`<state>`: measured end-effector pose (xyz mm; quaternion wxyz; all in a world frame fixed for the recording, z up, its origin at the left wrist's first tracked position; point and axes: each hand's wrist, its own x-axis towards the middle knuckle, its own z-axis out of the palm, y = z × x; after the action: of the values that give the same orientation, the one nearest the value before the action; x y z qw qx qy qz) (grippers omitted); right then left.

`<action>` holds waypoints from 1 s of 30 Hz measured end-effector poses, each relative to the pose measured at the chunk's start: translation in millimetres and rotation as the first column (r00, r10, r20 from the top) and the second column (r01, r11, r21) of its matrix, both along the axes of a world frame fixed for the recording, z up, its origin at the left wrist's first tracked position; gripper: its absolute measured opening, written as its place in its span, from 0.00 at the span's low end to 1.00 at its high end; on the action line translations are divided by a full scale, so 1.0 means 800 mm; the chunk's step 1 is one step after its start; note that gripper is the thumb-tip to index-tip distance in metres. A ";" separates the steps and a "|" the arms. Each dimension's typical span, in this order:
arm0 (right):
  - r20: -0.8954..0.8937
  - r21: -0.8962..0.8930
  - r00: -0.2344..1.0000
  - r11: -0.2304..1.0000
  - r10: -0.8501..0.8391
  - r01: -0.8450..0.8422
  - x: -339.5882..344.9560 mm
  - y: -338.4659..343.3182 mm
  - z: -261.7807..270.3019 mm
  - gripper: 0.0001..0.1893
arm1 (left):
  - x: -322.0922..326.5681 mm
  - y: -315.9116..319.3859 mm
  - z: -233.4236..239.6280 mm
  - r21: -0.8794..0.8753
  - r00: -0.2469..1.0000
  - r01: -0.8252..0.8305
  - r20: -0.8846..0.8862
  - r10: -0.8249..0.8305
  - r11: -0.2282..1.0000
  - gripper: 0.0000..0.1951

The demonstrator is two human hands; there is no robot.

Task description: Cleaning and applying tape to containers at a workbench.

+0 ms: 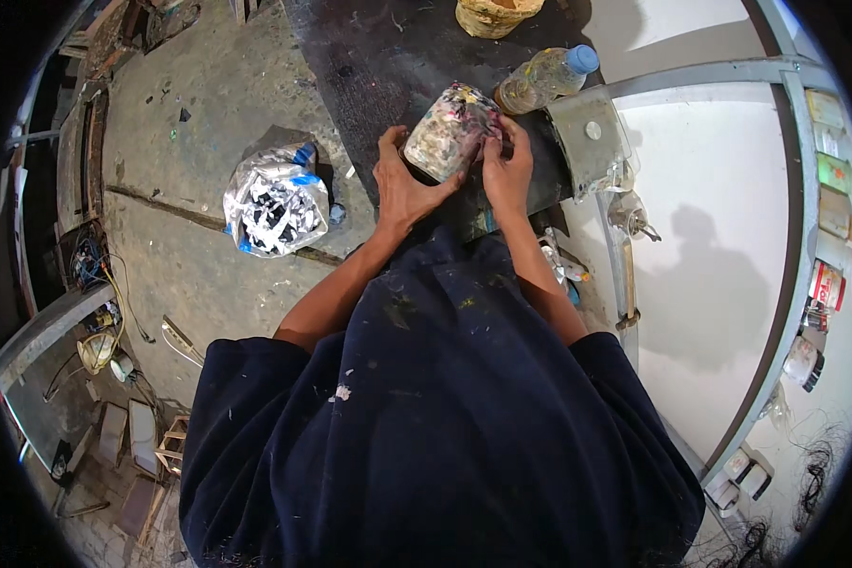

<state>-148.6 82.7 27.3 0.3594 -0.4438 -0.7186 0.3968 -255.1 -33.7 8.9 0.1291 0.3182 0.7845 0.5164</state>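
Observation:
A paint-stained, mottled white container [444, 138], perhaps a jar, is tilted above a dark tabletop [369, 57]. My left hand [408, 181] grips it around its lower left side. The fingers of my right hand [504, 160] pinch its upper right edge, where the surface is stained pink and black. Just beyond my right hand, a clear plastic bottle with a blue cap [550, 77] leans over on the table. At the top of the view stands a yellowish, crusted pot [497, 15]. What the container holds is hidden.
On the concrete floor [206, 121] to the left sits an open plastic bag [277, 206] of white and dark scraps. A translucent plastic container [591, 135] is at the table's right edge. A metal frame [689, 77] borders the white wall, with small jars [827, 284] along the far right.

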 end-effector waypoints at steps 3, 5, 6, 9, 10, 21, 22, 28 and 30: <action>-0.026 -0.242 0.994 0.966 -0.103 0.093 0.010 -0.010 -0.008 0.14 | 0.003 0.002 0.006 -0.006 0.972 0.103 0.214 -0.100 0.995 0.50; -0.106 -0.338 0.985 0.937 -0.132 0.089 0.008 -0.013 -0.009 0.13 | 0.003 0.002 0.003 -0.009 0.983 0.097 0.158 -0.094 0.995 0.50; -0.145 -0.384 0.978 0.919 -0.150 0.084 0.007 -0.015 -0.008 0.13 | 0.003 0.001 0.001 -0.014 0.991 0.087 0.102 -0.086 0.996 0.50; -0.146 -0.357 0.987 0.934 -0.070 0.013 -0.004 -0.030 -0.006 0.11 | -0.006 -0.005 -0.005 -0.028 0.998 0.054 -0.021 -0.055 0.998 0.50; -0.143 -0.342 0.989 0.939 -0.032 -0.019 -0.006 -0.034 -0.004 0.10 | -0.011 -0.008 -0.007 -0.036 0.996 0.034 -0.084 -0.037 0.999 0.50; -0.104 -0.012 0.975 0.980 0.196 -0.198 -0.027 -0.057 0.054 0.10 | -0.010 -0.019 -0.015 -0.037 0.959 -0.011 -0.282 0.001 0.999 0.49; 0.100 0.227 0.956 0.930 0.275 -0.291 -0.025 -0.061 0.047 0.10 | -0.010 -0.019 -0.022 -0.015 0.962 -0.005 -0.274 0.001 1.000 0.49; 0.103 0.242 0.992 0.965 0.079 -0.102 -0.019 0.011 0.012 0.07 | -0.005 -0.015 -0.017 0.014 0.976 0.045 -0.214 -0.041 0.999 0.47; 0.100 0.273 0.986 0.950 0.131 -0.154 -0.022 -0.002 0.013 0.07 | -0.004 -0.016 -0.020 0.004 0.966 0.053 -0.255 -0.051 0.999 0.47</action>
<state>-166.1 81.3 37.7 0.3595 -0.3513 -0.8116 0.2979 -258.6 -46.3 -6.9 0.0391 0.4030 0.7832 0.4719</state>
